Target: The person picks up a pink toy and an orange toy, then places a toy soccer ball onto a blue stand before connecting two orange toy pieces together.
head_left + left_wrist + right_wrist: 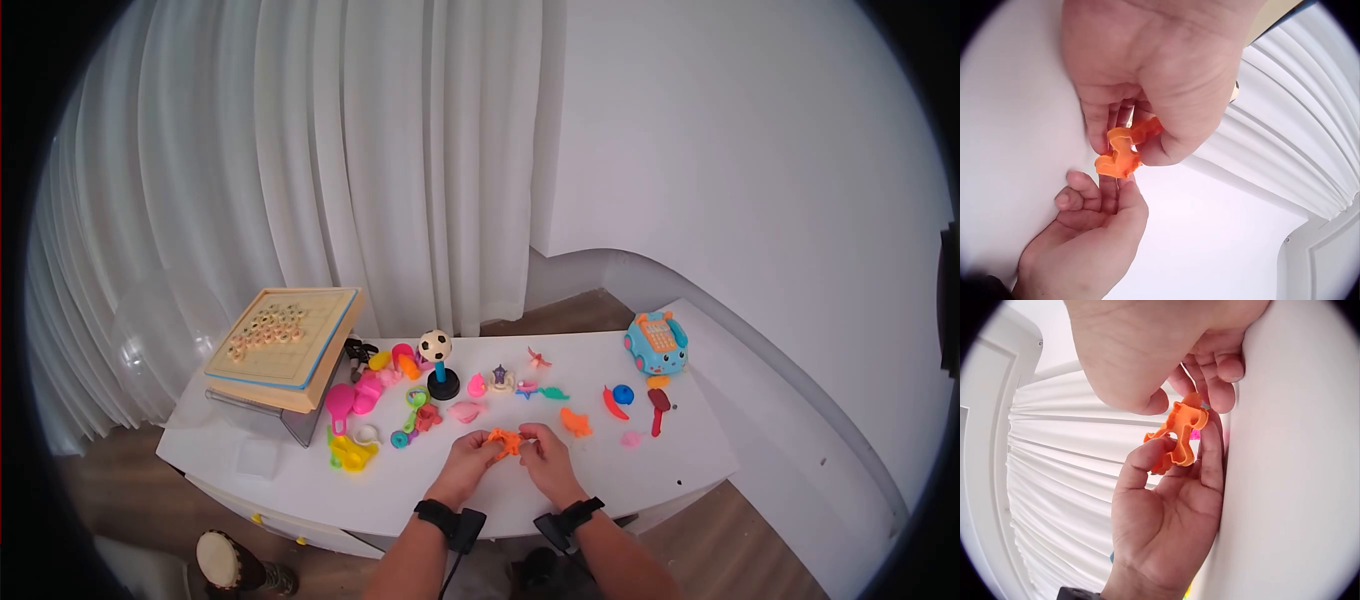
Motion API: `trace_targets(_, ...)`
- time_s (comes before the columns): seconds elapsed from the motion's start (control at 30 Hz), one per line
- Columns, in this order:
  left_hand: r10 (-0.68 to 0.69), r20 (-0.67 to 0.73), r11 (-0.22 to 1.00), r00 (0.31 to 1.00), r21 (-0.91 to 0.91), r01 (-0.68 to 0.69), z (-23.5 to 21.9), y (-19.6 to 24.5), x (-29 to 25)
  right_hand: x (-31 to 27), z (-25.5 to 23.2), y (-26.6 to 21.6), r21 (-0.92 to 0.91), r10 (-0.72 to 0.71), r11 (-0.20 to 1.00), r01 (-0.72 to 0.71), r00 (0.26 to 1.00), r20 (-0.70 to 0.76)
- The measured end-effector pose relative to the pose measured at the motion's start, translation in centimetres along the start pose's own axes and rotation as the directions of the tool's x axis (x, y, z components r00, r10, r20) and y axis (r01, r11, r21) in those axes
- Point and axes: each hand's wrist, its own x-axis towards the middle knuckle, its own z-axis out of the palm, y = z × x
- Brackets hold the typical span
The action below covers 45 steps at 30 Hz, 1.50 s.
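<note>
Both hands meet over the front middle of the white table (620, 475), at a small orange cookie cutter (1184, 434) with a wavy, animal-like outline and thin raised walls. My left hand (1154, 69) pinches one end of it between thumb and fingers. At the opposite end is my right hand (546, 462), thumb and index finger at the edge, its other fingers loosely curled. The cutter's (1121, 153) far side is partly hidden by fingers. Beyond the hands lie a pink fish-like toy (466, 411) and, to the right, another flat orange shape (575, 422).
A board game (290, 345) with round pieces sits on a wire rack at left. Beside it are pink and yellow toys (352, 455) and a football on a stand (436, 348). A blue toy telephone (657, 345) stands back right, near a red toy (658, 408).
</note>
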Motion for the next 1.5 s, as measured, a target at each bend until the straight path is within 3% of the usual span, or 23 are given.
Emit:
trace_targets(0.03, 0.001, 0.018, 1.000, 1.000, 0.001, -0.001, 0.0, 0.2, -0.1, 0.1, 0.1, 0.1, 0.060, 0.041, 0.997, -0.041, 0.999, 0.004)
trace_targets(0.17, 0.020, 0.068, 0.994, 0.997, -0.109, -0.012, 0.6, 1.2, -1.1, -0.2, -0.2, -1.3, 0.014, 0.095, 0.995, -0.096, 0.994, 0.045)
trace_targets(0.33, -0.006, 0.062, 0.971, 0.998, -0.239, 0.020, 0.5, 1.2, -1.0, -0.2, -0.3, -2.6, -0.147, -0.021, 0.988, 0.037, 0.994, 0.108)
trace_targets(0.73, -0.001, 0.091, 0.984, 0.996, -0.179, 0.018, 0.4, 1.0, -0.8, -0.2, 0.0, -1.1, -0.059, 0.022, 0.998, -0.019, 0.998, 0.053)
trace_targets(1.03, 0.008, 0.038, 0.971, 0.999, -0.239, 0.002, 1.5, 2.0, -1.5, -0.1, 0.2, -0.3, -0.062, -0.048, 0.997, 0.050, 0.998, 0.028)
trace_targets(1.23, -0.011, 0.032, 0.963, 0.999, -0.270, 0.019, 0.2, 0.8, -0.3, -0.3, 0.0, -0.9, -0.016, 0.064, 0.998, -0.063, 0.997, 0.037)
trace_targets(1.37, -0.004, 0.008, 0.960, 1.000, -0.280, 0.006, -0.1, 0.5, -0.3, -0.2, 0.0, -0.8, 0.047, 0.047, 0.998, -0.049, 0.998, 0.031)
trace_targets(1.5, 0.007, 0.016, 0.957, 1.000, -0.289, -0.002, -0.1, 0.5, -0.3, -0.3, 0.0, -1.2, 0.178, 0.161, 0.973, -0.146, 0.984, -0.072)
